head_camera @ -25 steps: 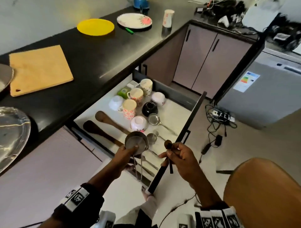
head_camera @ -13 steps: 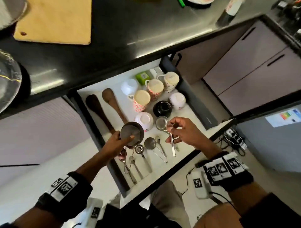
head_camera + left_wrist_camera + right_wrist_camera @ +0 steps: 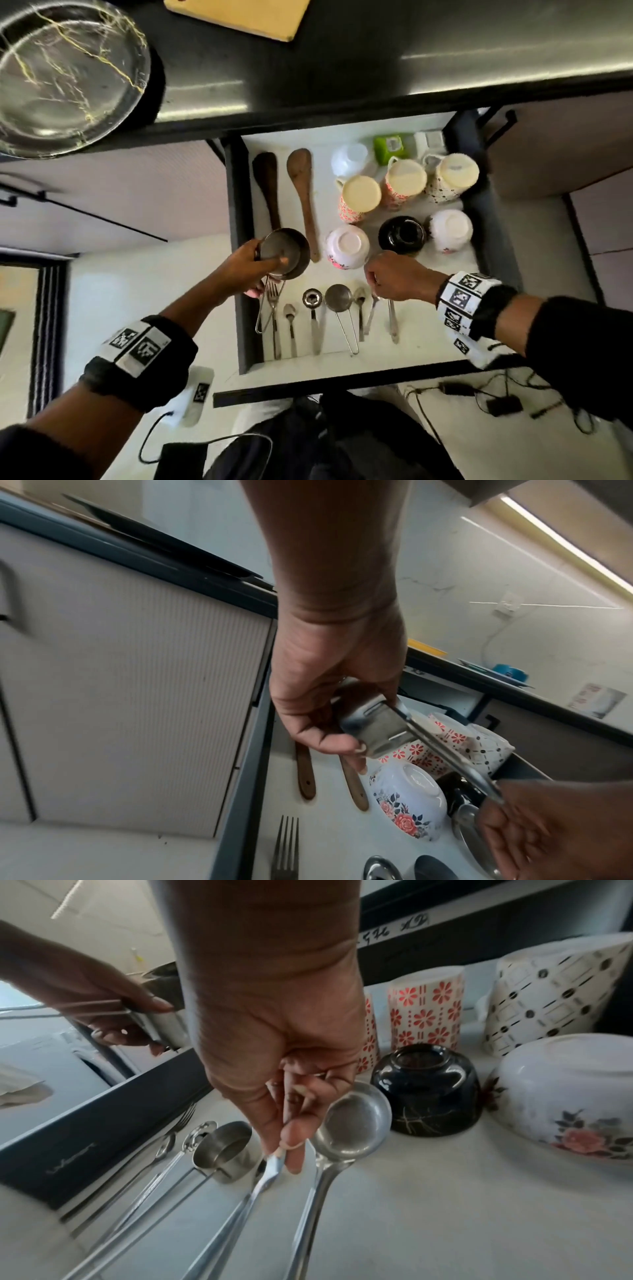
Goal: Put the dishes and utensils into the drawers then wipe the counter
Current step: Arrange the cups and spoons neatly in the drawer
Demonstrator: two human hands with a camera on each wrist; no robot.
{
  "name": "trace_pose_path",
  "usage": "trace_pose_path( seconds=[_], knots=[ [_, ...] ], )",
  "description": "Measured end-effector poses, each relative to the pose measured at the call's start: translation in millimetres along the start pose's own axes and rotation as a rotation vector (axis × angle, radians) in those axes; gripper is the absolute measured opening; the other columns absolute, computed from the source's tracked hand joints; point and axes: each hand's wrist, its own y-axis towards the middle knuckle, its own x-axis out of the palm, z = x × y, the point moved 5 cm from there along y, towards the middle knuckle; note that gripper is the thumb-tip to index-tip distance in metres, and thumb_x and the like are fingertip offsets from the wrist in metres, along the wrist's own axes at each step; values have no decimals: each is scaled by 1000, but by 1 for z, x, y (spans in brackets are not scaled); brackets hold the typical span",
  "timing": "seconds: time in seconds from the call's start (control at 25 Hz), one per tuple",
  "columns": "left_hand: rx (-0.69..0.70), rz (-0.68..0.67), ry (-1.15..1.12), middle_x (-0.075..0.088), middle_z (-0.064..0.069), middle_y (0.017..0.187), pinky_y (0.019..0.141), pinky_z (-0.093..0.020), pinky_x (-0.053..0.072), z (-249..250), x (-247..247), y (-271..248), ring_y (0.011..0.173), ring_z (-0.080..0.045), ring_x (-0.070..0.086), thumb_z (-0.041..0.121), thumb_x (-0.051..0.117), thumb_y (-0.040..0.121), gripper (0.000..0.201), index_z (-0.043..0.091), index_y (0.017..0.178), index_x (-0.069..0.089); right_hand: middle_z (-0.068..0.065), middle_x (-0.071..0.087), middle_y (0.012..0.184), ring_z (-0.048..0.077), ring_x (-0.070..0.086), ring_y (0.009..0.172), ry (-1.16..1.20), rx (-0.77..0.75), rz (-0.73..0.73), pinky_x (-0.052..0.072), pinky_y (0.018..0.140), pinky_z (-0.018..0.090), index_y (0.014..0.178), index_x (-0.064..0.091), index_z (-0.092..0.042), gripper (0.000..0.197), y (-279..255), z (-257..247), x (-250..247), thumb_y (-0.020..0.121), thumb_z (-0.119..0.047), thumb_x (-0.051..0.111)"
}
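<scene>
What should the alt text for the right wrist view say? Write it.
The right hand pinches a steel spoon low over the drawer's utensil row, beside a ladle. Behind stand upturned bowls and mugs; the left hand holds a steel cup.

black bowl [image 3: 401, 234], red-flowered mugs [image 3: 424, 1010], green box [image 3: 388, 148]

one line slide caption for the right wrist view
Right hand pinches a spoon beside the ladle in the open drawer.

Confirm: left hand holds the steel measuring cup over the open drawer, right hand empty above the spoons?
Not quite. The right hand isn't empty: the right wrist view shows it pinching a spoon. The left hand does hold the steel measuring cup over the drawer.
</scene>
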Motion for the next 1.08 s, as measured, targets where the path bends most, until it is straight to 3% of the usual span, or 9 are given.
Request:
trace_pose_path(
  seconds=[0.12,0.24,0.4,0.56,0.72,0.96,1.08],
  knots=[
    [-73,45,-67,63,-5,86,54,-24,49,-7,6,1,65,-16,61,34,62,94,34,19,119,45,5,68,92,26,60,92,-157,-89,-3,44,78,30,85,67,-17,9,11,1,13,82,-21,60],
    [-83,68,-83,63,-4,81,56,-24,49,-7,12,0,63,-14,60,33,61,94,29,21,114,43,3,70,84,25,63,85,-239,-98,-39,47,74,31,82,68,-20,7,21,6,24,75,-22,68],
    [-123,68,-101,64,-4,80,57,-25,52,-10,19,4,62,-15,61,36,62,93,38,19,119,40,3,70,81,24,65,81,-309,-116,-45,50,70,30,83,67,-19,6,28,7,32,77,-21,68],
    [-128,48,-87,66,-3,78,56,-25,51,-7,24,12,62,-16,63,37,64,92,45,14,124,44,6,68,89,26,65,84,-284,-115,-37,49,64,28,89,66,-16,9,27,12,36,81,-14,63],
    [-120,35,-84,66,-1,76,57,-25,52,-2,30,18,61,-16,64,39,64,92,43,16,121,43,8,68,94,27,65,86,-309,-138,-53,40,60,28,92,64,-13,10,25,10,37,84,-11,60],
    [-102,-10,-48,68,-1,75,61,-28,56,3,40,19,59,-16,65,40,65,90,39,21,117,44,7,70,94,26,66,89,-264,-204,-128,40,60,27,90,62,-13,10,25,9,40,80,-12,64],
    [-80,-35,-24,67,0,75,59,-25,55,10,44,16,57,-14,65,38,63,91,35,22,116,43,5,69,98,24,64,92,-211,-190,-105,45,68,28,96,65,-14,15,21,8,30,81,-16,66]
  ],
)
